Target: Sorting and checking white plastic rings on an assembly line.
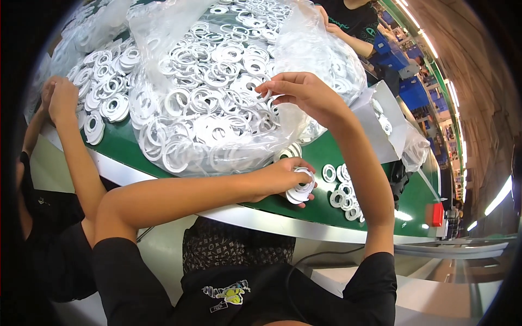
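Note:
My left hand (285, 176) is closed round a small stack of white plastic rings (299, 193) above the green table near its front edge. Over the right side of a large heap of loose white rings (217, 100), my right hand (312, 95) has its fingers bent in a pinch. A white ring (268, 94) shows at those fingertips, partly hidden by them. The heap lies in an opened clear plastic bag (212, 160), whose crumpled film spreads round it. More rings (291, 152) sit just behind my left hand.
Several small white rings (345, 193) lie on the green table (321, 212) at right. Behind them stand a white box (383, 141) with rings inside and a red box (437, 214). Co-workers' hands (62, 98) appear at left and far right. Another ring pile (109, 92) lies at left.

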Demonstrator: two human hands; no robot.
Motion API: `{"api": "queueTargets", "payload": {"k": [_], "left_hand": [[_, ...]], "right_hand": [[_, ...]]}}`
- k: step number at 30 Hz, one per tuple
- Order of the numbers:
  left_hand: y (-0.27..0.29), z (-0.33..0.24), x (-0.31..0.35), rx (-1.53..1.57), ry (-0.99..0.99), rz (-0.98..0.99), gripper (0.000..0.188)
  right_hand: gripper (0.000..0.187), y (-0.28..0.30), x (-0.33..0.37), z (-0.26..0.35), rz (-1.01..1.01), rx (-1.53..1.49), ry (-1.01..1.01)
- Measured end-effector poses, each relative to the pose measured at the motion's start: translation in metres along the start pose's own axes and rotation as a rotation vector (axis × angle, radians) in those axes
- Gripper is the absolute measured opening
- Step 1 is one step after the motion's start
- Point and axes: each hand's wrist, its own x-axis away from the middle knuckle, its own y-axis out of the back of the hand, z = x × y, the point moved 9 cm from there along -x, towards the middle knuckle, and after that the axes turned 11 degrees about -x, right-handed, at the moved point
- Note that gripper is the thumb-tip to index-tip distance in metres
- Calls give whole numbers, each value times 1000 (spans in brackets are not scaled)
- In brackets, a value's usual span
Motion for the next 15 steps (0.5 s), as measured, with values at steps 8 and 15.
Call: {"api": "queueTargets", "payload": {"k": [8,15], "left_hand": [[-1,2,-4,28,8,-4,41],[12,-18,5,51,-243,-182,41]], "right_hand": [[27,11,21,10,-210,318,46],[14,29,114,-6,-413,-268,195]]}}
